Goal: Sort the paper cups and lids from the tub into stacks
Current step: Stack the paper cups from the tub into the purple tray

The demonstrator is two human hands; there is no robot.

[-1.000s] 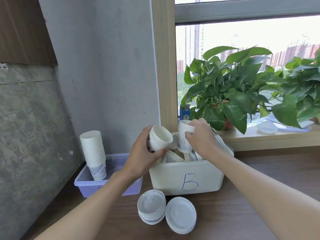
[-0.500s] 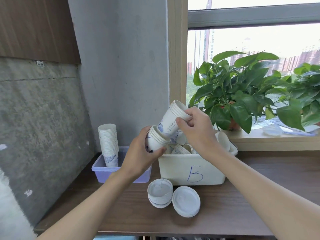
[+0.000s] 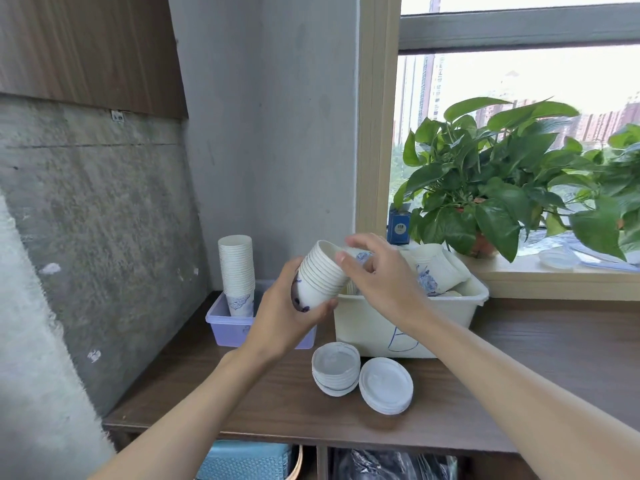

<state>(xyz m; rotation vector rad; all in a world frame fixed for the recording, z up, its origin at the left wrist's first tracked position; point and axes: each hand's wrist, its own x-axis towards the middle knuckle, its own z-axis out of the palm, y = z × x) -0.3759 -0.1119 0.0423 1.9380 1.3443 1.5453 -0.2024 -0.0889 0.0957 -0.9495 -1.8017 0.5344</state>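
Currently: nested stack of white paper cups with blue print [image 3: 320,278] is held tilted, just above the left rim of the cream plastic tub [image 3: 374,327]. Left hand [image 3: 287,313] is wrapped round its lower half. Right hand [image 3: 377,271] curls at the open mouth, thumb on the rim; whether it pinches, cannot tell. Judged light, thin-walled, crushable: grip the sidewall gently.

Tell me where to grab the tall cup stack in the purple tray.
Grip the cup stack low, round the bottom cup's printed body above the purple tray rim, from the right. Upright and nested mouth-up, the bottom cup likely carries the rest; a concrete wall crowds its left.
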